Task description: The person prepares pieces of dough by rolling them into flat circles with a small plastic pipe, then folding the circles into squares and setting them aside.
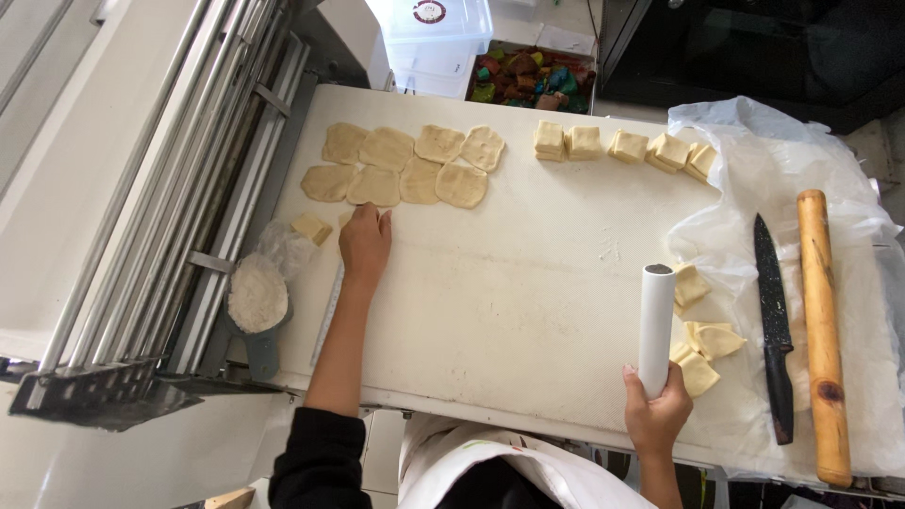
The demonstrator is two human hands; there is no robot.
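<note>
Gripped in the right hand [654, 411], a white cylindrical plastic rolling pin [656, 325] stands near the front edge of the white bench [528, 273], beside folded pale dough pieces [702, 339]. Farther off, the left hand [365, 241] lies loosely open, fingertips on a flattened pale dough square [375, 187] in the double row. Right of these lie a black knife [773, 320] and a wooden rolling pin [822, 330].

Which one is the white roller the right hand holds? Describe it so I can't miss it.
On the long white worktable, look near its front edge, left of the black knife. The smooth white cylindrical roller stands upright in the right hand, shorter than the brown wooden rolling pin.
</note>
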